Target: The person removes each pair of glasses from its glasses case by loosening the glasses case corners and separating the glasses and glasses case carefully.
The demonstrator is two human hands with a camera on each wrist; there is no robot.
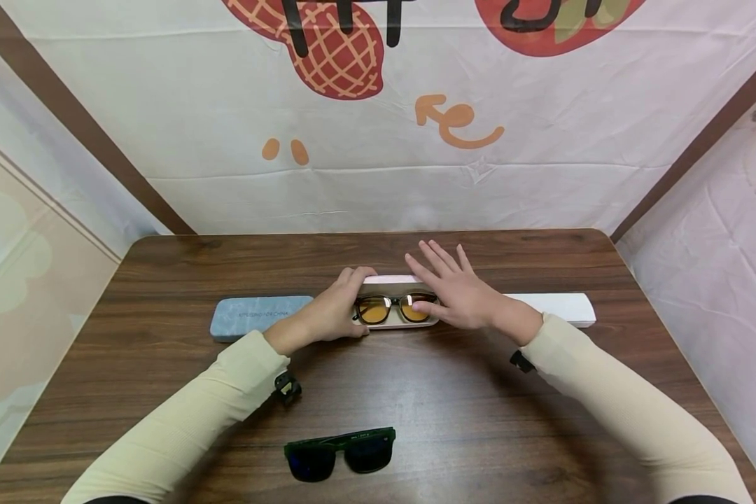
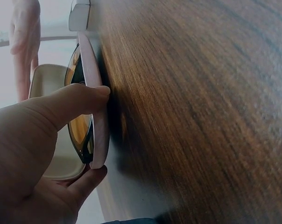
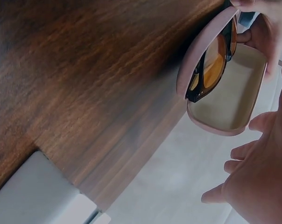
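Observation:
A pink glasses case [image 1: 395, 279] with a pale lining stands with its lid raised at the middle of the table. Glasses with dark frames and orange lenses [image 1: 374, 310] lie in its lower half. My left hand [image 1: 337, 308] grips the case at its left end; in the left wrist view the thumb presses the front wall of the case [image 2: 100, 135]. My right hand [image 1: 463, 294] is at the right end, fingers straight and spread, the thumb over the right lens. In the right wrist view its fingertips are beside the raised lid [image 3: 227, 100]; whether they touch it I cannot tell.
A blue case [image 1: 255, 315] with printed lettering lies to the left, partly behind my left wrist. To the right is a white case [image 1: 557, 308], partly covered by my right forearm. Dark green sunglasses [image 1: 340, 451] lie near the front of the wooden table [image 1: 479, 434].

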